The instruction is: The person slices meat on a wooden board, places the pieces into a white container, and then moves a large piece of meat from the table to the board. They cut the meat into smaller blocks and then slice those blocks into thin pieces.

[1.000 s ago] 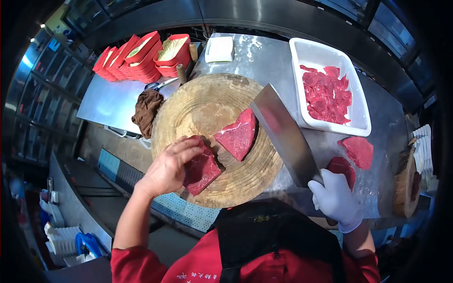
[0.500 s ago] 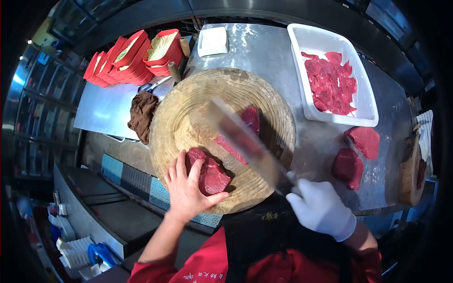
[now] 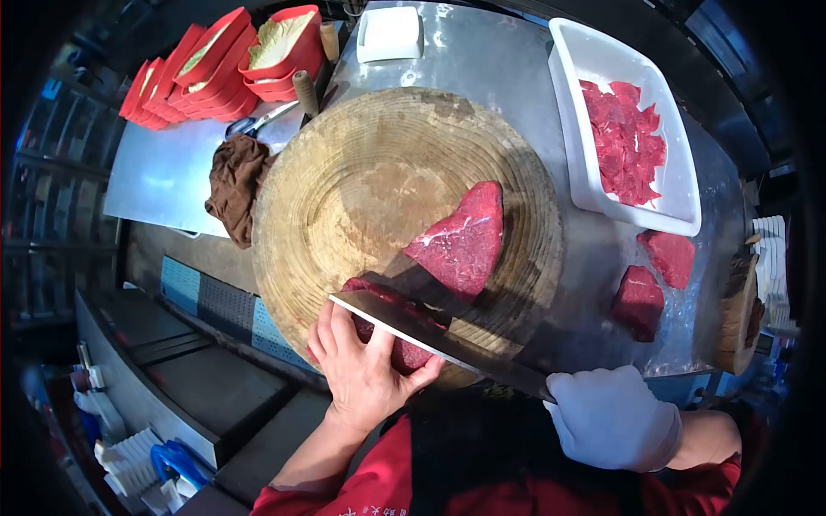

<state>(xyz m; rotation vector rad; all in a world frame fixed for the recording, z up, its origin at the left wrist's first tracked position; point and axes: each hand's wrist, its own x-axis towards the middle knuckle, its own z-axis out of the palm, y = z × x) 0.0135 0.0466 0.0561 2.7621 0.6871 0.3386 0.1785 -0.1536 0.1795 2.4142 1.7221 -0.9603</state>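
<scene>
My bare left hand (image 3: 360, 378) grips a piece of raw red meat (image 3: 411, 357) at the near edge of a round wooden chopping block (image 3: 344, 172), fingers on its left side and thumb on its near side. In a white glove, my right hand (image 3: 613, 420) is closed round the handle of a large knife (image 3: 439, 346). The blade lies slantwise across the held meat and hides part of it, its tip right beside my left fingers. Farther back on the block rests a triangular piece of meat (image 3: 465, 245).
At right stands a white tub (image 3: 594, 193) with sliced meat. Two meat chunks (image 3: 638, 303) lie on the steel table in front of it. Left of the block are a brown cloth (image 3: 234, 182), scissors (image 3: 249, 125) and stacked red containers (image 3: 202, 86). A white tray (image 3: 390, 34) sits behind.
The knife has swung from over the block's middle down to the meat under my left hand. The farther meat piece, partly covered before, now shows whole. My view has tilted lower.
</scene>
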